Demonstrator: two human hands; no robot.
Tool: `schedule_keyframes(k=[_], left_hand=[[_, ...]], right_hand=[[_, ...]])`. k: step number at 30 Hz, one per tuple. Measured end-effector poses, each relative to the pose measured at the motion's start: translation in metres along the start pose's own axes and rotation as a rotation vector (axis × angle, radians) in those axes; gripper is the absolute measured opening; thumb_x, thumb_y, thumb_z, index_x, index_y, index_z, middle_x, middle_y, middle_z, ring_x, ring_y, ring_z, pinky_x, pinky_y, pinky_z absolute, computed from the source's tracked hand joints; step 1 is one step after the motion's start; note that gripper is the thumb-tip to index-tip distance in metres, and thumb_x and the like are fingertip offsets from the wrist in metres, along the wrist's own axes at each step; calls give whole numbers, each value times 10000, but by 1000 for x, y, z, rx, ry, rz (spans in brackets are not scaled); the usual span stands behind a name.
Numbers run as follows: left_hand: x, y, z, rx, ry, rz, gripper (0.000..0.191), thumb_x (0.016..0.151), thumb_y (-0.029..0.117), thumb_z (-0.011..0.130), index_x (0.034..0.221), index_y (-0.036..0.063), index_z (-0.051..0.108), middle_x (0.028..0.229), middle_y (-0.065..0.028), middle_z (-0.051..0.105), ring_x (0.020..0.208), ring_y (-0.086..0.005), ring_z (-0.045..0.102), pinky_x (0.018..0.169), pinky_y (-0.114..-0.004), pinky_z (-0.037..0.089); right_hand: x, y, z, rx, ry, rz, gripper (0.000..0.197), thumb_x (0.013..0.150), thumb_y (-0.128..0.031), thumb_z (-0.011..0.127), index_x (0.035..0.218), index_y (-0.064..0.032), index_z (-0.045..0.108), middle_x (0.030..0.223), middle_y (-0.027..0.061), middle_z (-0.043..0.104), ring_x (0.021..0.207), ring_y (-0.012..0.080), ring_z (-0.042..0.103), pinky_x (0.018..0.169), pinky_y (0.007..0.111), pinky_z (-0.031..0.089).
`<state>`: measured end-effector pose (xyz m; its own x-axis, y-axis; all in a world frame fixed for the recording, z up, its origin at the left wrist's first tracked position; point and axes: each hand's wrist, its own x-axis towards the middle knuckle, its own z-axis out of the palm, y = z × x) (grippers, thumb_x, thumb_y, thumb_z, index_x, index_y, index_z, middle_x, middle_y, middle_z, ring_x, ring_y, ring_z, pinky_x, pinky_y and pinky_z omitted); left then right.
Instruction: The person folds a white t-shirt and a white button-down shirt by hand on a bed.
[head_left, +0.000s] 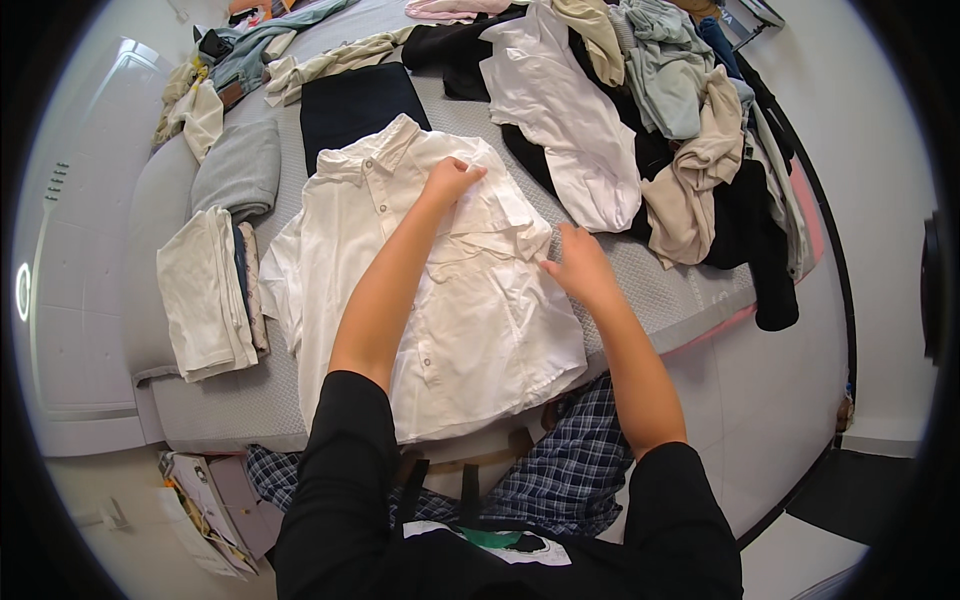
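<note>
A white button-up shirt (360, 247) lies front up on the grey quilted mattress (637, 292), its collar away from me. Its right-hand sleeve is folded inward over the chest and creased. My left hand (452, 182) reaches across the shirt and pinches cloth near the shoulder. Beside the folded sleeve is my right hand (583, 264), thumb and fingers apart, the thumb tip at the shirt's side edge. My left forearm hides part of the button placket.
Folded white cloth (202, 296) and a folded grey garment (238, 169) rest at the left. Dark folded cloth (360, 101) lies beyond the collar. To the right are a rumpled white garment (562, 127), beige cloth (686, 195) and black clothing (772, 285) hanging over the mattress edge.
</note>
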<state>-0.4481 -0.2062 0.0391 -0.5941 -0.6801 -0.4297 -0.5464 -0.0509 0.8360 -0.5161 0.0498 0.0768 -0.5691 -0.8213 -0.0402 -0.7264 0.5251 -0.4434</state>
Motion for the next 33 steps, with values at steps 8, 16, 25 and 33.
schedule_keyframes(k=[8,16,25,33], left_hand=[[-12,-17,5,-24,81,198,432,755,65,680,1144,10,500,989,-125,629,900,-205,593,771,-311,483],[-14,-37,-10,-99,85,301,406,749,-54,588,1141,13,507,925,-130,609,865,-223,592,734,-327,488],[-77,-43,-7,687,333,718,274,660,-12,552,918,73,585,990,-109,540,967,-304,502,852,-362,404],[-73,-59,-13,526,370,802,172,718,19,555,886,47,580,920,-110,563,786,-276,573,716,-336,467]], right_hand=[[19,4,21,122,25,-29,513,714,-207,692,1158,-49,490,1058,159,576,952,324,568,809,390,459],[32,20,41,135,156,42,352,746,-124,605,1079,-65,509,998,181,584,902,367,575,756,442,459],[15,-5,15,168,-17,54,180,741,-125,603,888,-48,533,880,158,587,822,345,579,725,424,466],[24,-4,30,46,104,66,132,791,-155,559,859,-43,545,834,158,619,796,344,596,683,449,462]])
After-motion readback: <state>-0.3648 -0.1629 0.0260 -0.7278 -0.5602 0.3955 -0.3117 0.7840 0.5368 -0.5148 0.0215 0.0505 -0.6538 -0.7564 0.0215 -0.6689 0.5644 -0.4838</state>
